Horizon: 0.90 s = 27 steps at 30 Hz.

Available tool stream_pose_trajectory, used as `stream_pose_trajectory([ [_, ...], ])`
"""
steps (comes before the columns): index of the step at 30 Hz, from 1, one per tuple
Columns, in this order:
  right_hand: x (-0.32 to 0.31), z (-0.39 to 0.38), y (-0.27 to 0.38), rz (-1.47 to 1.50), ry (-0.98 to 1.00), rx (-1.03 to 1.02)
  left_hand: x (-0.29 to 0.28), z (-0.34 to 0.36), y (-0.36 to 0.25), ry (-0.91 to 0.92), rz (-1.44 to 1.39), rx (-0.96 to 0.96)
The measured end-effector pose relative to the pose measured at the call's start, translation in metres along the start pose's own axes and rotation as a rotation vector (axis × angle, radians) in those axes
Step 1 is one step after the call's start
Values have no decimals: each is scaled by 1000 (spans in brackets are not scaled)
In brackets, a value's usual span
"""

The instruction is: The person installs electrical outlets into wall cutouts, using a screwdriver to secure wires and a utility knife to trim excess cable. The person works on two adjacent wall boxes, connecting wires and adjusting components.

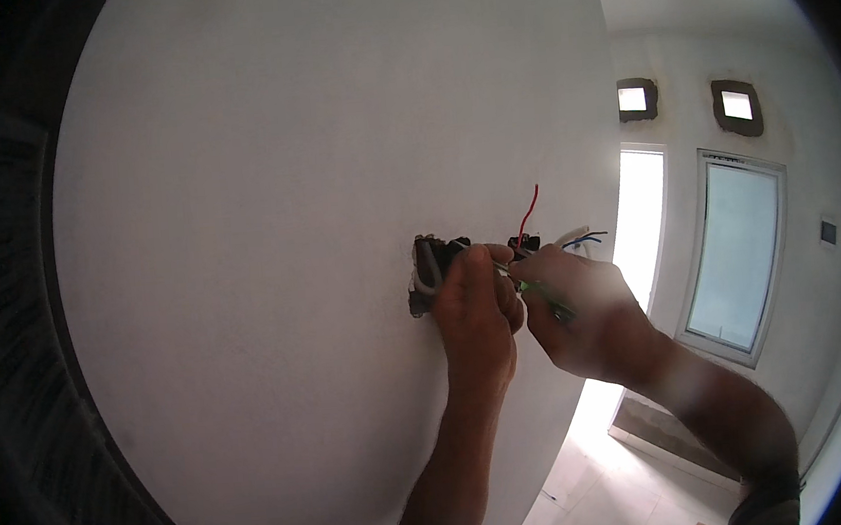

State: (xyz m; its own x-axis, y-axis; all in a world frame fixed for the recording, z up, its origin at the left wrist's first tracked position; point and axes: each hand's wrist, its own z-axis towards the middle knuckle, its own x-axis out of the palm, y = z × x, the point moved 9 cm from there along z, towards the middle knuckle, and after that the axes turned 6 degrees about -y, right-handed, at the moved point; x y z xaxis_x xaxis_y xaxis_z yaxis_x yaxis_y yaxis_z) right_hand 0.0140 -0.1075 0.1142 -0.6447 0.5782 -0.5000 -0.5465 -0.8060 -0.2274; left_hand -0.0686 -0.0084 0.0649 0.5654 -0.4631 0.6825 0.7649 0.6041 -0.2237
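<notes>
My left hand [476,322] is closed in a pinch on a thin light-coloured cable [502,267] in front of a rough-edged wall opening [416,300]. A grey cable [426,280] loops inside that opening. Close on its right, my right hand [595,314] wraps round a slim green tool [548,295] whose tip meets the cable near my left fingertips. The tool's exact kind is hidden by the fingers. Behind my hands is a second dark opening [525,243]. A red wire [530,208] sticks up there, and blue wires [587,239] stick out to the right.
The pale wall [242,226] fills most of the view and ends at a vertical edge on the right. Beyond it are a bright doorway [644,218], a frosted window [735,255], two small square openings high up, a wall switch plate [829,233] and a tiled floor [601,474].
</notes>
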Motion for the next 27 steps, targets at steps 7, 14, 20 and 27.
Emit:
stream_pose_trajectory([
  [7,-4,8,0,66,46,11,5,-2,-2,-53,-39,-36],
  [14,-7,14,-6,-90,175,109,11,-2,-2,-30,-10,-40],
  [20,1,11,-31,368,157,541,2,4,-3,-39,84,-62],
  [27,-1,-3,-16,155,32,157,-3,-2,3,14,92,-60],
])
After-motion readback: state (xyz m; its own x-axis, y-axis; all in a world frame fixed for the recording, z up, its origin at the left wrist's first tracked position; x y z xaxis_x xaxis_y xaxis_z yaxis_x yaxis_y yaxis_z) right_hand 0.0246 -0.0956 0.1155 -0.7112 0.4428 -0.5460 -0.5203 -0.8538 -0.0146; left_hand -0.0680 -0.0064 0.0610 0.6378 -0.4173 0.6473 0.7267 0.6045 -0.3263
